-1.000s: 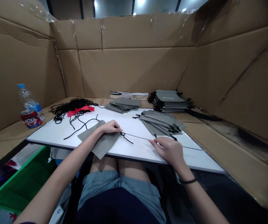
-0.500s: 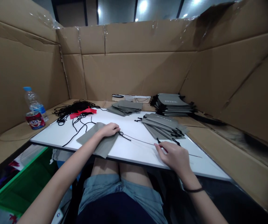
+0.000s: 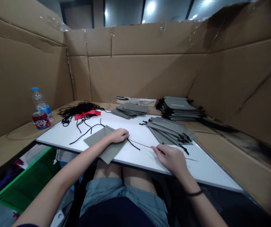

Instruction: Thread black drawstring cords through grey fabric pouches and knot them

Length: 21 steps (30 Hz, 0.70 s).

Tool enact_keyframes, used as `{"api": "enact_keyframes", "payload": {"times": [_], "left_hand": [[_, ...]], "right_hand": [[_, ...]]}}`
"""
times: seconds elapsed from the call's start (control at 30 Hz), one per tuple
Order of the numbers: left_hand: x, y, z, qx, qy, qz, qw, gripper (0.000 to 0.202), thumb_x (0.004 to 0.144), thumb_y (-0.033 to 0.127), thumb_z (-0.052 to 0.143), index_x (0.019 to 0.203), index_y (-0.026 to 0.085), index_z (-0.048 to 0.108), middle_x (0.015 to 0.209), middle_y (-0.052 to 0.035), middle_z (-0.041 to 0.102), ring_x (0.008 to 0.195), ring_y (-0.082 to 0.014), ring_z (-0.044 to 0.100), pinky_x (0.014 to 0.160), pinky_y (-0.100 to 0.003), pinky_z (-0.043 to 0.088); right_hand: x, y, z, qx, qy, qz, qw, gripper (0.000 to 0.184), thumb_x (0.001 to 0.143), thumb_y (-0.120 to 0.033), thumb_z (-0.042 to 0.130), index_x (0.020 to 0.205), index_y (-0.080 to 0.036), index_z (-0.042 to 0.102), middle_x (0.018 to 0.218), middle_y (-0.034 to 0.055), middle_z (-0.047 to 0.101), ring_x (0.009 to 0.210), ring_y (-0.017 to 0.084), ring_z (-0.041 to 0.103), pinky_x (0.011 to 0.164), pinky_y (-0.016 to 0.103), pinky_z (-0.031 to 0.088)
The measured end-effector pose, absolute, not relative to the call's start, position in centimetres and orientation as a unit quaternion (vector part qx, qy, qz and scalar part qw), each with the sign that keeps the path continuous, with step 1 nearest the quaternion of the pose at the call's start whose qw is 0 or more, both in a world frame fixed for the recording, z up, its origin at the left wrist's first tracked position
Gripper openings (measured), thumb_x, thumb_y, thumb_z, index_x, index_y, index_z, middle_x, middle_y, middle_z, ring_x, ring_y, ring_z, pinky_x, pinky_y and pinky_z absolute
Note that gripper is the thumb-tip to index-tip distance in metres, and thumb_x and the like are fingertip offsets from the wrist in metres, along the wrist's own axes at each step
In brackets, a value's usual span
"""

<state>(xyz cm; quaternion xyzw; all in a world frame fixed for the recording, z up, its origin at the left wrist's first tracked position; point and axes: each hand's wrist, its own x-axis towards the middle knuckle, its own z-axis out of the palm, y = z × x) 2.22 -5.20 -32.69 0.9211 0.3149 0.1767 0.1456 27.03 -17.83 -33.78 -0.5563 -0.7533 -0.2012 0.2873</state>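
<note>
A flat grey fabric pouch (image 3: 101,142) lies on the white board (image 3: 62,135) in front of me. My left hand (image 3: 118,135) rests closed on the pouch's right edge, fingers pinched at its opening. A thin wire threader (image 3: 147,146) with a black cord (image 3: 134,144) runs from that opening to the right across the board. My right hand (image 3: 170,157) lies over the wire, fingers curled and pinching it.
A loose pile of black cords with a red tie (image 3: 83,110) lies at the back left. Grey pouches sit in a fanned pile (image 3: 169,129), a small stack (image 3: 129,109) and a tall stack (image 3: 179,108). A water bottle (image 3: 39,104) and red can (image 3: 41,120) stand left. Cardboard walls (image 3: 137,75) surround everything.
My right hand slid a little left along the wire, towards the pouch. The cord loop at the pouch's opening has been drawn in and looks shorter. The camera shifted slightly.
</note>
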Motion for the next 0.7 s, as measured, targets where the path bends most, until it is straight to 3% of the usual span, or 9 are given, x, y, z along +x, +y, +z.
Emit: {"api": "enact_keyframes", "payload": {"times": [0.33, 0.57, 0.7], "left_hand": [[2.4, -5.2, -32.5, 0.926, 0.300, 0.167, 0.155, 0.032, 0.092, 0.026, 0.038, 0.068, 0.015, 0.056, 0.073, -0.0053, 0.060, 0.069, -0.0154, 0.050, 0.069, -0.026, 0.037], [0.6, -3.6, -31.9, 0.916, 0.321, 0.170, 0.171, 0.032, 0.090, 0.037, 0.041, 0.075, 0.015, 0.060, 0.078, -0.0059, 0.063, 0.070, -0.0163, 0.052, 0.067, -0.027, 0.038], [-2.9, -1.8, -31.6, 0.887, 0.364, 0.172, 0.225, 0.032, 0.081, 0.043, 0.052, 0.071, 0.014, 0.060, 0.065, -0.0007, 0.056, 0.061, -0.0130, 0.047, 0.060, -0.025, 0.035]], "right_hand": [[28.5, -15.1, -31.2, -0.587, -0.769, -0.018, 0.251, 0.050, 0.087, -0.055, 0.043, 0.053, -0.019, 0.053, 0.052, 0.0049, 0.058, 0.050, 0.014, 0.044, 0.052, 0.027, 0.023], [28.8, -15.1, -32.5, -0.599, -0.743, -0.034, 0.296, 0.053, 0.085, -0.059, 0.044, 0.054, -0.020, 0.059, 0.050, 0.0044, 0.059, 0.049, 0.015, 0.048, 0.050, 0.027, 0.024], [29.6, -15.1, -32.8, -0.588, -0.736, -0.074, 0.327, 0.050, 0.084, -0.057, 0.048, 0.055, -0.020, 0.063, 0.049, 0.0031, 0.058, 0.048, 0.015, 0.050, 0.050, 0.027, 0.026]]}}
